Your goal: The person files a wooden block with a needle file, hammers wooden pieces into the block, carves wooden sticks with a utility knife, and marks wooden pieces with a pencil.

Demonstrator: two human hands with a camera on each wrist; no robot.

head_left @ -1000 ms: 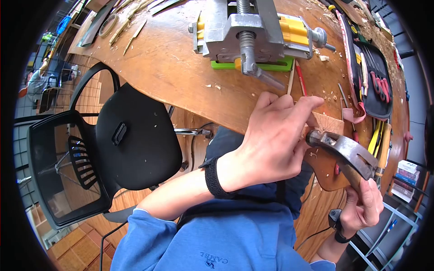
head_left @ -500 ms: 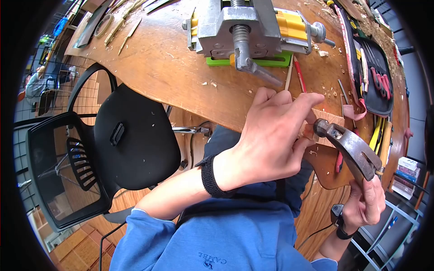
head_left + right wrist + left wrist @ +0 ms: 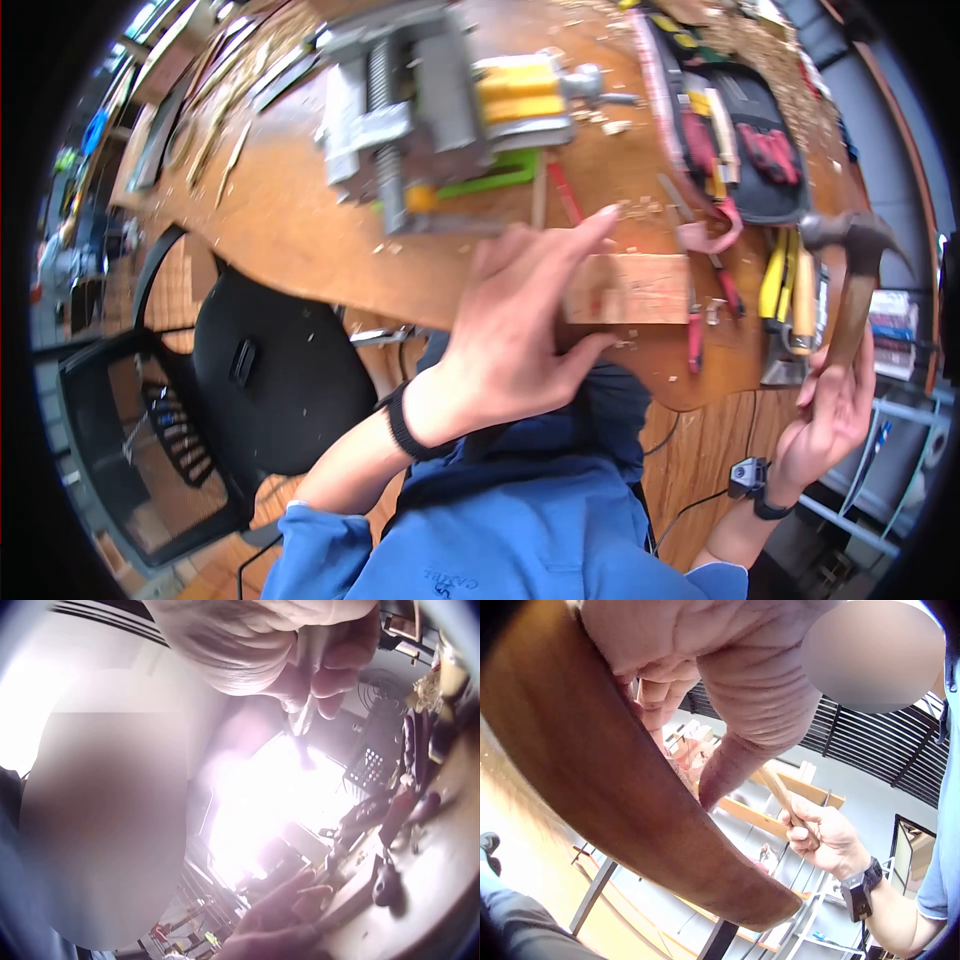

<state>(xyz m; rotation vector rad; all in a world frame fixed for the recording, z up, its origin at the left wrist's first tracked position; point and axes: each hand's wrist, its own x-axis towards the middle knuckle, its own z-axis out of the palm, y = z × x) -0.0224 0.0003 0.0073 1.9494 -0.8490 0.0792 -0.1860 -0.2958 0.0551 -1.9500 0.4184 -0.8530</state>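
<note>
A flat wooden block [image 3: 645,290] lies near the bench's front edge. My left hand [image 3: 515,330] is at its left end, index finger and thumb spread apart, index beyond the far side and thumb beside the near edge. The other fingers are partly hidden. In the left wrist view the thumb [image 3: 739,746] points down over the bench edge [image 3: 652,802]. My right hand [image 3: 835,405] grips a claw hammer [image 3: 853,300] by its wooden handle, raised at the right with the head up. The right wrist view shows fingers [image 3: 337,679] wrapped around that handle.
A metal vise [image 3: 400,110] on a green base stands behind the left hand. A tool pouch [image 3: 765,150], a yellow-handled tool [image 3: 778,285] and wood shavings lie to the right and behind. A black chair [image 3: 285,380] stands at the left.
The hammer has swung up and right, away from the block. My left thumb and index finger have spread apart. The head view has shifted, so the vise and block appear further left.
</note>
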